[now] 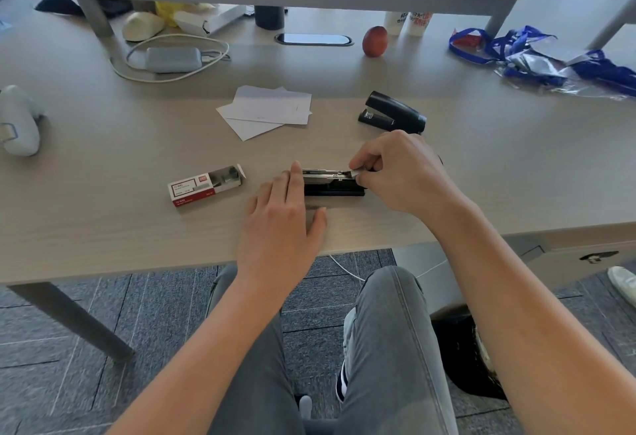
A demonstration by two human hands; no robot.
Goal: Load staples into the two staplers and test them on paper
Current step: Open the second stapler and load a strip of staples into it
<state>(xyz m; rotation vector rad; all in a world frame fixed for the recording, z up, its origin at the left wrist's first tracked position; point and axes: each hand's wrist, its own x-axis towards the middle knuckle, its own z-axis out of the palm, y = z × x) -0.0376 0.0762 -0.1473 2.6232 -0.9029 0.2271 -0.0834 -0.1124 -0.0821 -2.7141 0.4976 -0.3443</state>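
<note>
Open stapler (333,182), frame centre on the worktop (103,228), steadied by flat left hand (282,214); staple strip (356,173) pinched in right hand (395,173) fingers; loading judged underway, seating and closing required next.

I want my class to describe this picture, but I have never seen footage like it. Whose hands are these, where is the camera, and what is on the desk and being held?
There is no machine: a person wears a camera on the head, looking down at their own hands. The left hand steadies an opened stapler on the desk. The right hand pinches a strip of staples over its track. Nearby lie an open staple box, loose paper sheets, a second stapler, closed, and an apple.
</note>
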